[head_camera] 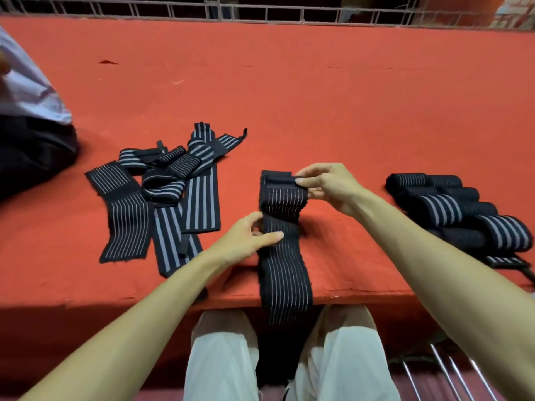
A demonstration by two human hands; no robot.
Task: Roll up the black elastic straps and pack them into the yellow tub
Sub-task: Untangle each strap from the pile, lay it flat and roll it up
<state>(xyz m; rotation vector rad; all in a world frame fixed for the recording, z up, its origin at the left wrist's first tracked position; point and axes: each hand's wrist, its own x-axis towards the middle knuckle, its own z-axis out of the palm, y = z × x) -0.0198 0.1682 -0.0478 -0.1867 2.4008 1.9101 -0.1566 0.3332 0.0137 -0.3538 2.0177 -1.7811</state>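
Note:
A long black elastic strap (285, 273) with thin grey stripes lies in front of me and hangs over the table's near edge. My right hand (330, 186) pinches its folded far end at the right corner. My left hand (249, 235) pinches the strap's left edge lower down. A loose pile of unrolled straps (162, 192) lies to the left. Several rolled straps (460, 212) sit in a group at the right. No yellow tub is in view.
The table has a red felt cover (289, 91). Another person's sleeve and dark clothing (31, 120) reach in at the far left. A metal railing (260, 10) runs along the far edge. Metal rods (451, 371) stand below at the right.

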